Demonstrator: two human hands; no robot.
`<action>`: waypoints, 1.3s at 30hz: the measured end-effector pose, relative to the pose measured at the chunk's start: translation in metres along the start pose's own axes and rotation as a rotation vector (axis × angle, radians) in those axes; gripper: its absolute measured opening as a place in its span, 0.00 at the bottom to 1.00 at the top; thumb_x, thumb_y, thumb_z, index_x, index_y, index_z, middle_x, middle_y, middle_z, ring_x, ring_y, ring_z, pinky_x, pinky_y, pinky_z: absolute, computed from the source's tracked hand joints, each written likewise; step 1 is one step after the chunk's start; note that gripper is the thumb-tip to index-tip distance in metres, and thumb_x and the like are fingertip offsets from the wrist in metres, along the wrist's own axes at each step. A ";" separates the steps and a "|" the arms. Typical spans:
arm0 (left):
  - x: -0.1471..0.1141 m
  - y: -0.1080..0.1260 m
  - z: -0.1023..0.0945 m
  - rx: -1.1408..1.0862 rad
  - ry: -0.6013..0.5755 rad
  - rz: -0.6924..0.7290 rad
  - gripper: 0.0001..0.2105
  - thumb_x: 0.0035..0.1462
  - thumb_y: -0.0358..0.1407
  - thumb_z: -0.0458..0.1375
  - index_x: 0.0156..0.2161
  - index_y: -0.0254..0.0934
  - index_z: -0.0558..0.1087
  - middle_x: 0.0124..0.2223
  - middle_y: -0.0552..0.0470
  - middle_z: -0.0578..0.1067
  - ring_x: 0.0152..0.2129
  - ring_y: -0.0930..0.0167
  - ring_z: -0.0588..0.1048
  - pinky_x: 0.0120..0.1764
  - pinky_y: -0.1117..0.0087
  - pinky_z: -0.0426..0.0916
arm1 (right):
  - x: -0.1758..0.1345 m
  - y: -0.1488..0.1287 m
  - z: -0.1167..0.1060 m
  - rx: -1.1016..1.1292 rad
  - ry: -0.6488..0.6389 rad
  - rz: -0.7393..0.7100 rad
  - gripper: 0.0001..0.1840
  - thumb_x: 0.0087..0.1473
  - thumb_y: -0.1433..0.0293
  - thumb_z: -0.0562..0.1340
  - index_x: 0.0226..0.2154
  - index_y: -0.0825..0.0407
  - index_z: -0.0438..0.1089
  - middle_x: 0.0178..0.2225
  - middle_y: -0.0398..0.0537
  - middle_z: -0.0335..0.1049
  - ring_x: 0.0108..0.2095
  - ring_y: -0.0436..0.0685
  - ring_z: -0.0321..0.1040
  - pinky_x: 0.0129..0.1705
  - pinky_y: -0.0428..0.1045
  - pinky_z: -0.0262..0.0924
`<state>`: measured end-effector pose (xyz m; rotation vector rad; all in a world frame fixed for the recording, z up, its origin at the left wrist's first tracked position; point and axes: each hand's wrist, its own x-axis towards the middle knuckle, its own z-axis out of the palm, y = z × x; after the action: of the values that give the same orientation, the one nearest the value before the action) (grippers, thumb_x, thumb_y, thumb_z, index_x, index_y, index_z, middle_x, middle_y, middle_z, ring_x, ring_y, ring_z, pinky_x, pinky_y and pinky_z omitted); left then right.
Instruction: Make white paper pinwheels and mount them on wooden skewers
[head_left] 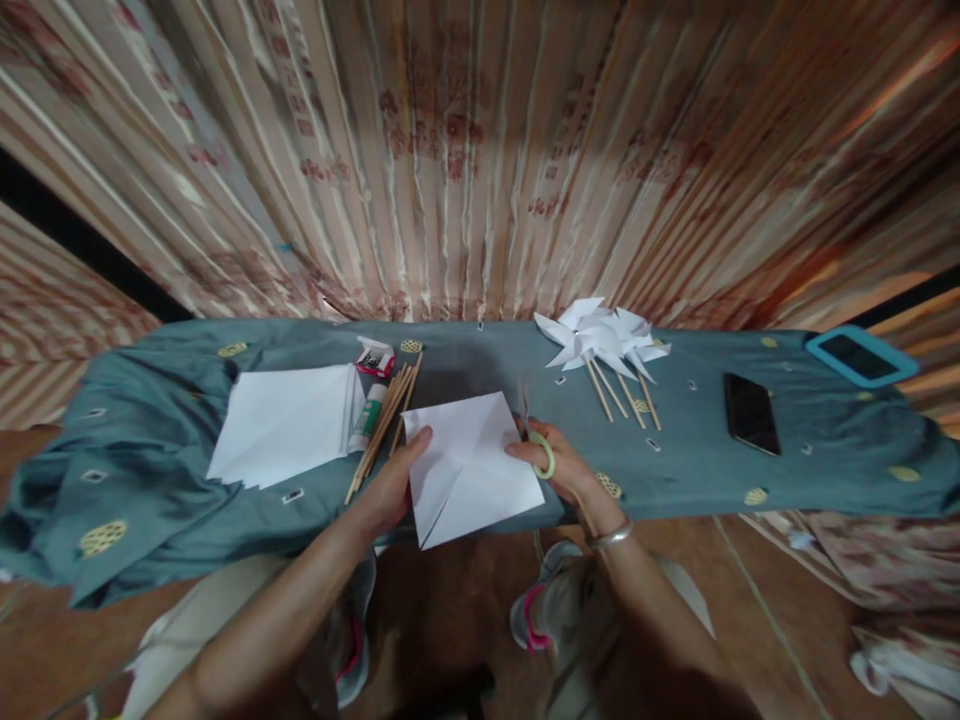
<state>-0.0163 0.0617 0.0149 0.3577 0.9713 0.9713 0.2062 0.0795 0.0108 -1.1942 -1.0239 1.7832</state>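
Observation:
A square white sheet of paper (469, 440) is held up at the near edge of the table, with crossing diagonal creases and a slit running in from its lower left corner. My left hand (394, 480) is closed on its left edge, the thumb on top. With my right hand (559, 462) I grip the right edge, thumb on the paper. That same hand also holds scissors (543, 456) with pale green handles, their blurred blades pointing away from me. Beside my left hand lie thin wooden sticks (386, 415).
Left on the cloth-covered table (690, 440) are a stack of white paper (281, 425), a glue stick (368, 415) and a small red-and-white box (375, 357). Several paper pinwheels (596, 335) on sticks lie behind. A phone (751, 412) and a blue-framed device (861, 356) are at right.

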 end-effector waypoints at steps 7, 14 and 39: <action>-0.007 0.028 0.016 -0.299 -0.247 0.058 0.27 0.56 0.54 0.53 0.51 0.35 0.71 0.47 0.41 0.78 0.46 0.57 0.75 0.51 0.54 0.67 | 0.021 0.010 0.024 0.430 0.218 -0.086 0.17 0.34 0.66 0.71 0.30 0.56 0.72 0.25 0.45 0.76 0.23 0.54 0.71 0.24 0.46 0.64; 0.002 0.024 0.035 -0.344 -0.200 0.180 0.20 0.56 0.43 0.58 0.52 0.38 0.70 0.45 0.47 0.78 0.43 0.65 0.76 0.51 0.60 0.67 | 0.045 0.009 0.048 0.475 0.335 -0.269 0.14 0.35 0.68 0.71 0.28 0.53 0.72 0.25 0.44 0.76 0.26 0.55 0.71 0.30 0.49 0.67; 0.021 0.074 0.012 -0.474 0.175 0.376 0.16 0.65 0.32 0.45 0.52 0.31 0.70 0.32 0.49 0.80 0.28 0.70 0.79 0.39 0.70 0.74 | 0.001 0.013 0.061 -0.311 -0.430 0.113 0.34 0.43 0.41 0.61 0.32 0.57 0.69 0.24 0.47 0.71 0.22 0.48 0.65 0.19 0.42 0.51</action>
<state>-0.0412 0.1210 0.0583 0.0536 0.8097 1.5567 0.1467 0.0620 0.0137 -1.0855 -1.5539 2.0787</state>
